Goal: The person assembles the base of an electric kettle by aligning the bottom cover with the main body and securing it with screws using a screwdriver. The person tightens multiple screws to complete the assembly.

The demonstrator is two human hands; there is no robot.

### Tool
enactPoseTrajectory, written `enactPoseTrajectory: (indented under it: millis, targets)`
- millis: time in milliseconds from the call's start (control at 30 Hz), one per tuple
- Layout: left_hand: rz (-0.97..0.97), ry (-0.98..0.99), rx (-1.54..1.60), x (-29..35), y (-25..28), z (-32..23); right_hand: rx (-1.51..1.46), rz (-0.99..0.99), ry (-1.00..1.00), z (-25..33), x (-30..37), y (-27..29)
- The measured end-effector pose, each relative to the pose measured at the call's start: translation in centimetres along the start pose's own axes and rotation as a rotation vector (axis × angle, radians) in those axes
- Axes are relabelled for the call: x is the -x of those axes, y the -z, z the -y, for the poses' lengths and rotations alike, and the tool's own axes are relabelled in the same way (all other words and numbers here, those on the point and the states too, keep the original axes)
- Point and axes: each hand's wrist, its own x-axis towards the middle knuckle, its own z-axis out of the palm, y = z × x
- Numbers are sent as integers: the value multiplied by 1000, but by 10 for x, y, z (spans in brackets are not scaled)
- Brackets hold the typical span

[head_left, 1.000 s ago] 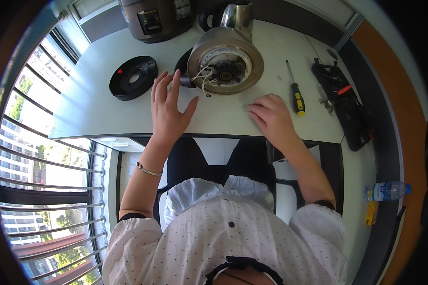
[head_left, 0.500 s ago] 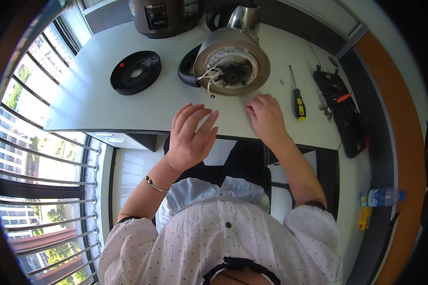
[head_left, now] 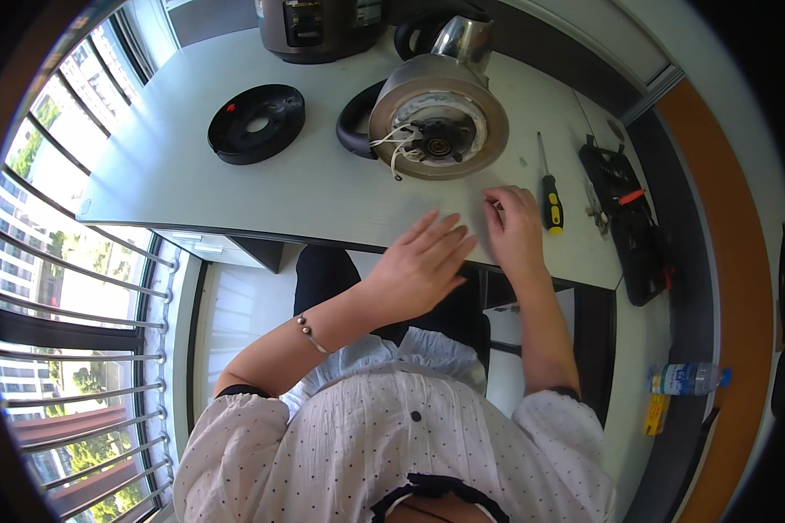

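My left hand is open, fingers stretched, in front of the table's near edge. It holds nothing and reaches toward my right hand, whose fingers are curled together low over the table edge. Whether something small sits in that pinch is hidden. Beyond both hands an electric kettle lies on its side, its opened underside facing me. White wires hang from a black round connector in its base. The black ring-shaped base cover lies to the left, apart from the kettle. A yellow-and-black screwdriver lies right of my right hand.
A black tool case with a red-handled tool lies at the right, small metal pieces beside it. A dark rice cooker-like appliance stands at the back. A water bottle and a yellow box lie far right. Barred windows line the left.
My left hand has swung right, closer to my right hand, its palm turning down. My right hand has drawn slightly back from the kettle. The view has shifted a little; the kettle lies as before.
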Motion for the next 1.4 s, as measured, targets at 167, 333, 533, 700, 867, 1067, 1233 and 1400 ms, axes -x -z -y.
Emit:
enactPoseTrajectory:
  millis: [167,333,533,700,867,1067,1233,1400]
  targets:
    - [113,-2,-11,-15,-22,-2,-15,-68,-43,-1,9,5]
    - [155,14,-101,-11,-30,4,-51,-130,-56,-1,19,10]
    - [156,177,-201,10,-8,18,-79,-147,-10,5,26,13]
    - [162,501,-358,49,38,27,-108,-156,39,15,29,5]
    - [-22,861,-733,127,82,54,-149,-145,139,32,29,-4]
    - [-65,1298,-1149,205,145,82,-164,21,338,67,27,-17]
    - [-230,916,-956,217,133,85,-42,123,332,71,29,-19]
    - [-314,648,-733,181,100,70,159,-20,120,41,38,-7]
